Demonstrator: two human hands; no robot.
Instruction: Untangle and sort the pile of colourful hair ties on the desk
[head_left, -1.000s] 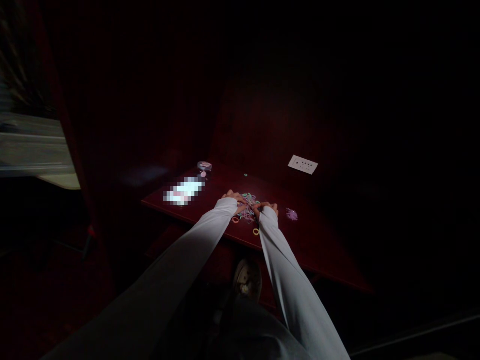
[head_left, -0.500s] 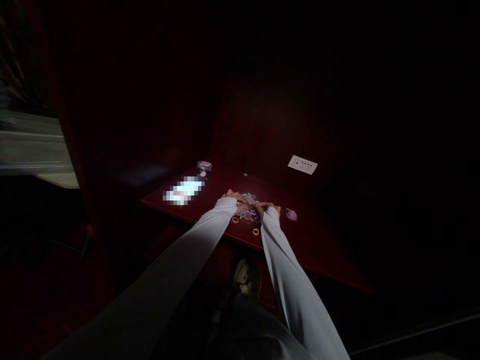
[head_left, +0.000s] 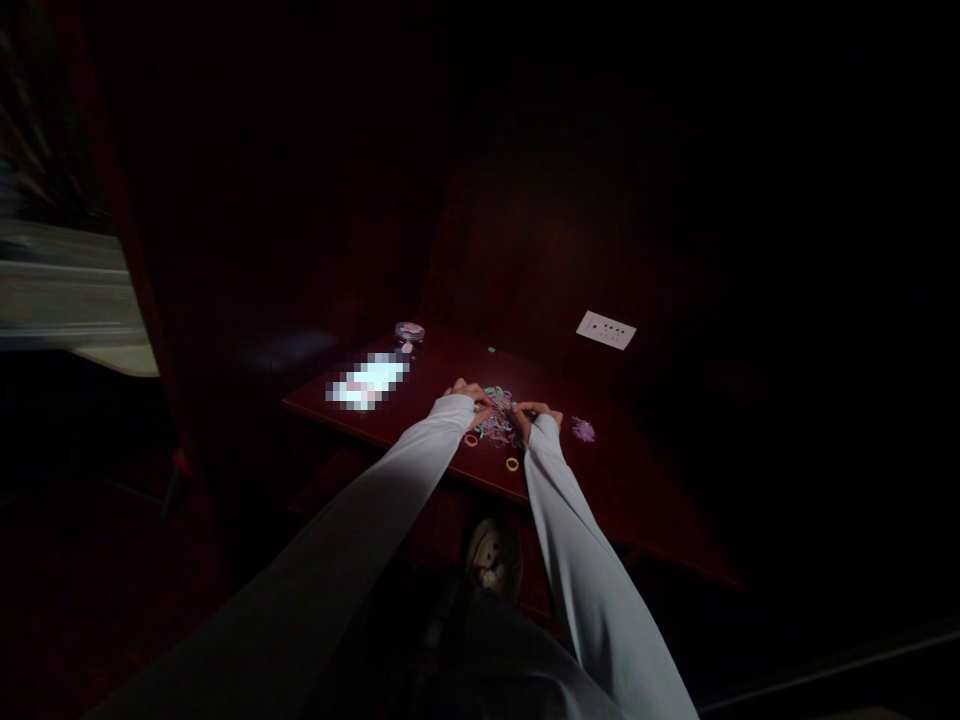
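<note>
A loose pile of small coloured hair ties (head_left: 499,430), mostly purple, green and pale pink, lies on the dark red table (head_left: 420,425). My left hand (head_left: 471,395) rests at the pile's left side, fingers bent and pinched together. Opposite it, my right hand (head_left: 534,412) has thumb and forefinger pinched at the pile's right edge. Whatever is between the fingers of either hand is too small and dim to name. An orange hair tie (head_left: 471,440) and a yellow hair tie (head_left: 512,464) sit in front of the pile.
Right of my right hand is a separate heap of purple hair ties (head_left: 583,429). One green hair tie (head_left: 491,350) lies farther back. A clear lidded jar (head_left: 409,337) stands at the back left, behind a bright blurred-out rectangle (head_left: 369,381). A white socket plate (head_left: 606,330) is on the wall.
My right hand has shifted very slightly to the right, away from the left hand. The left hand and the pile look nearly the same.
</note>
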